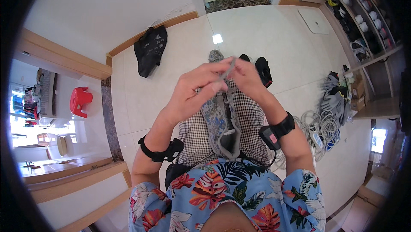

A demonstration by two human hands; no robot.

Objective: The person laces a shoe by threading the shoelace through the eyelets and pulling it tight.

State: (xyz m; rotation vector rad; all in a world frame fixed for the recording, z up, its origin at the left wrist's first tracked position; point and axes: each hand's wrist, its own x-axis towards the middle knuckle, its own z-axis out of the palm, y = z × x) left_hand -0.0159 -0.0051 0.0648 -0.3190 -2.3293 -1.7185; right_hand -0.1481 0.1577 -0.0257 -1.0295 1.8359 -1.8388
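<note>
**Both hands pinch a shoe lace above the lap**

Head view: left hand (190, 93) and right hand (246, 78) meet at centre frame, just above the person's checked trousers (252, 125). Left grip: thumb and fingers closed narrow on a grey lace (231, 67). Right grip: fingertips pinched on the same lace from the 3 o'clock side. The lace runs up from a grey patterned shoe (218, 118), which rests lengthwise on the lap, toe toward 12 o'clock, opening toward 6 o'clock. Shoe sits directly below both hands, touching the trousers.

A black wrist strap (160, 153) is on the left forearm, a black strap with a small device (274, 133) on the right. A floral shirt (227, 193) fills 6 o'clock.

On the tiled floor (265, 26): black bag (150, 50) at 11 o'clock against the wall, red stool (79, 99) at 9 o'clock, coiled white cables (321, 127) at 3 o'clock, shoe rack (364, 18) at 2 o'clock. 2 dark shoes (261, 69) lie just beyond the hands.
</note>
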